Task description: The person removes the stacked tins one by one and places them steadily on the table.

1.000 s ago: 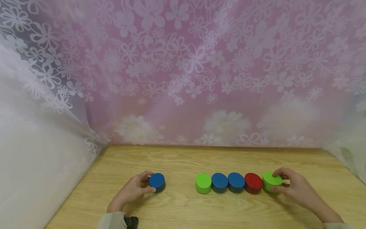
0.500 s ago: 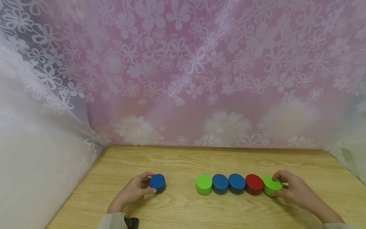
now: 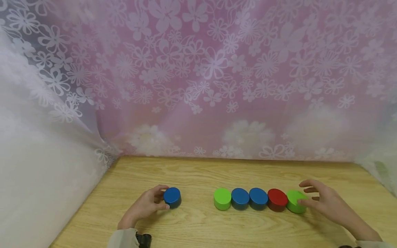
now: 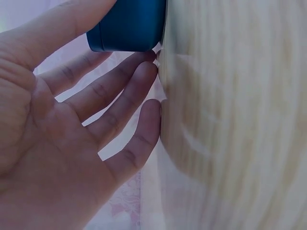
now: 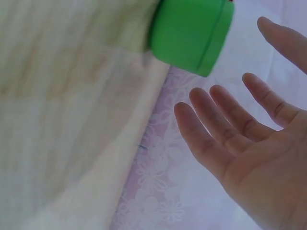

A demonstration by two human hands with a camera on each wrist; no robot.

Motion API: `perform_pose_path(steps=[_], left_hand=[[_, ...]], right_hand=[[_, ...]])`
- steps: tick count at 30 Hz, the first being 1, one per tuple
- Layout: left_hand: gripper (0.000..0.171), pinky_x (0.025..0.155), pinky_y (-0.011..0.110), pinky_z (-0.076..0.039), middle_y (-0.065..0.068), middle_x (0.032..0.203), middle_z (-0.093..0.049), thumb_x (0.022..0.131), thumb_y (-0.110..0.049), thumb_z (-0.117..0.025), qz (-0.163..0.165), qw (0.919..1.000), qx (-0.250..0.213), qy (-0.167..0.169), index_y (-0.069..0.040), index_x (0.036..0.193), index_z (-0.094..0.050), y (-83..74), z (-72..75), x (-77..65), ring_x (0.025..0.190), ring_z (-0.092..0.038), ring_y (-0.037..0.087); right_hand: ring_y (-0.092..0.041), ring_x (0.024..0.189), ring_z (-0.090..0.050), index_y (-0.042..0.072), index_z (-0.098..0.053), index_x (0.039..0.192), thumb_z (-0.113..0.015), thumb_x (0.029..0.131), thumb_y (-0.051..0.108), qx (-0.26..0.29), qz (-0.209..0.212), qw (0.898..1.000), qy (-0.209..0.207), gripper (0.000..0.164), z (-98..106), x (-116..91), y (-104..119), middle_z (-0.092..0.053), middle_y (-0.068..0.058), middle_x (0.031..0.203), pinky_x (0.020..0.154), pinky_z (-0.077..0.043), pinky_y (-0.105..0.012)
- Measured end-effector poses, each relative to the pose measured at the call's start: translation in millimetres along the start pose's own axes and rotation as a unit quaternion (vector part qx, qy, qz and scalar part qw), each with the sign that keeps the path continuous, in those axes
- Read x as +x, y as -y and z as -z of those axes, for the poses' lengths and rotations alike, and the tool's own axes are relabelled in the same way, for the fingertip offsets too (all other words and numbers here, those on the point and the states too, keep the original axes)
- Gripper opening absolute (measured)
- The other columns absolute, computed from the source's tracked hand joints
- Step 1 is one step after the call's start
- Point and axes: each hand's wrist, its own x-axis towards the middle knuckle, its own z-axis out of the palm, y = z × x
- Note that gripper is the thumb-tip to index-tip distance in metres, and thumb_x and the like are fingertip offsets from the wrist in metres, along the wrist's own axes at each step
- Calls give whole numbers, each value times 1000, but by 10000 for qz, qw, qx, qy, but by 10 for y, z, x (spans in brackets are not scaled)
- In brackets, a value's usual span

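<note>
On the wooden table, my left hand (image 3: pixel 145 206) holds a short blue cylinder (image 3: pixel 172 197) between thumb and fingers. In the left wrist view this blue cylinder (image 4: pixel 129 26) stands on the table, with the thumb over its near side and the fingertips beyond it. To the right runs a touching row: a green cylinder (image 3: pixel 222 198), two blue ones, a red cylinder (image 3: pixel 277 199) and another green cylinder (image 3: pixel 295 201) at the end. My right hand (image 3: pixel 325 201) is beside that end green one with spread fingers. The right wrist view shows a gap between the fingertips and the green cylinder (image 5: pixel 192 33).
A pink flowered cloth (image 3: pixel 198 86) hangs behind the table (image 3: pixel 192 229). White cloth (image 3: pixel 46 155) closes the left side, and pale cloth the right. A black strap (image 3: pixel 144 240) is at my left wrist.
The end green cylinder has come down level beside the red one. My right hand has let go of it and opened, drawing back slightly right. The left hand has stayed put on its blue cylinder.
</note>
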Motion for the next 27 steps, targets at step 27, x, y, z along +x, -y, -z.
perform_pose_path(steps=[27], left_hand=[[50,83,47,-57,12,108,-70,85,-4,-81,-292,9990,344,-24,8,129,-60,-161,-138,92,98,-68,33]], right_hand=[[-8,94,-64,-7,-62,120,-78,90,8,14,-101,9983,-568,36,100,101,229,-64,-24,116,69,-56,-21]])
